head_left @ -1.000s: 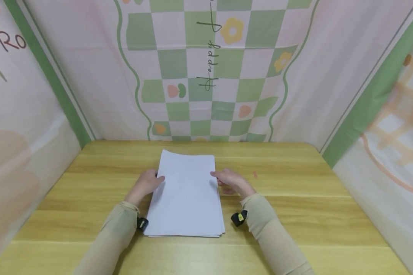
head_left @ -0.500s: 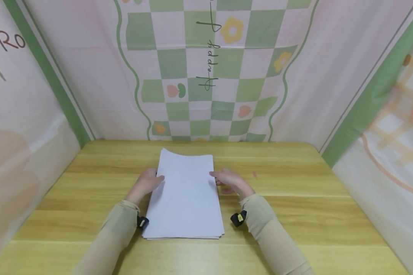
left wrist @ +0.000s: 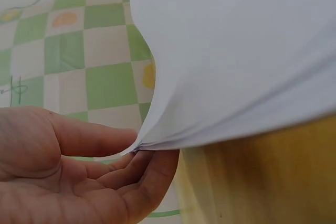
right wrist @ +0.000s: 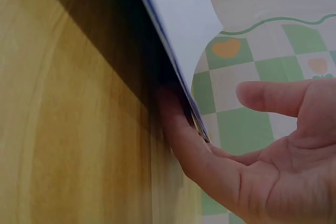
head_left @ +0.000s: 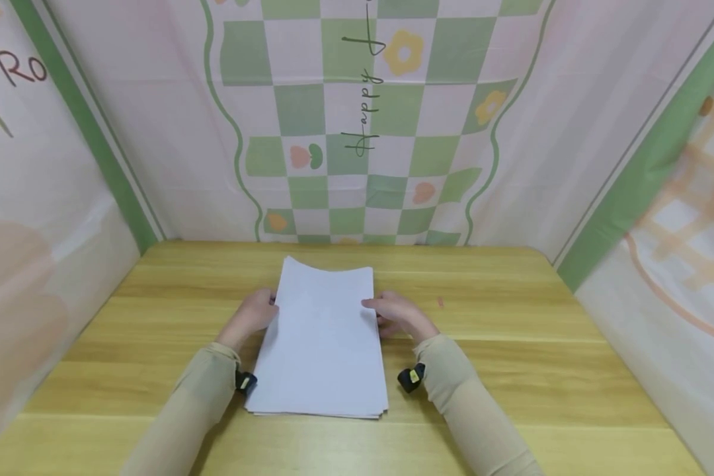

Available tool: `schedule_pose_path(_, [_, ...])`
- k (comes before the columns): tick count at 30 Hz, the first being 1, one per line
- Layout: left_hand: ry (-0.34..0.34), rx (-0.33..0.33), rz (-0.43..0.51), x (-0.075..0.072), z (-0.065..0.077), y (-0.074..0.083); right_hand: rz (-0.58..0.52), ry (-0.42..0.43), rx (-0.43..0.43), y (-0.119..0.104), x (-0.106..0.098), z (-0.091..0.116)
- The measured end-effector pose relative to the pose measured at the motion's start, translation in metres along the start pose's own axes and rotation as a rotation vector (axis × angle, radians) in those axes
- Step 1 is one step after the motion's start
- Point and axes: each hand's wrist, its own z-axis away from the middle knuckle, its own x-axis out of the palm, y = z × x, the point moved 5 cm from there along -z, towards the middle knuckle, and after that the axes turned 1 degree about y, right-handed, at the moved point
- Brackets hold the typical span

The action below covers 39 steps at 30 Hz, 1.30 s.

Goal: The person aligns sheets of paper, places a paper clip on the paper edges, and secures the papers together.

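Observation:
A stack of white paper sheets lies lengthwise before me, its far edge bowed and its near corners slightly uneven. My left hand is at the left edge of the stack. In the left wrist view, thumb and fingers pinch the paper at its edge, creasing it there. At the right edge is my right hand. The right wrist view shows its fingers reaching beneath the raised sheets, while the thumb stands apart from them.
Under the paper is a wooden table. A small reddish mark shows on it right of the stack. Behind hangs a green-checked cloth, with patterned cloth on both sides. Each sleeved wrist carries a small black camera.
The stack's near edge has come slightly toward me, and its far edge sags more. My left thumb has drawn back to the paper's edge. The right hand stays about where it was.

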Motion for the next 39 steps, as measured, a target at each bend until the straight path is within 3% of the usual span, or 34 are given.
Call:
schedule_pose_path(15, [0.033, -0.016, 0.063, 0.0, 0.003, 0.002, -0.019, -0.005, -0.03, 0.001, -0.001, -0.007])
schedule_pose_path(28, [0.132, 0.0, 0.131, -0.003, 0.006, 0.007, -0.053, 0.036, -0.091, 0.002, -0.006, -0.008])
schedule_pose_path(39, [0.154, -0.035, 0.256, -0.003, 0.006, 0.008, -0.083, 0.112, -0.115, -0.004, -0.01, -0.005])
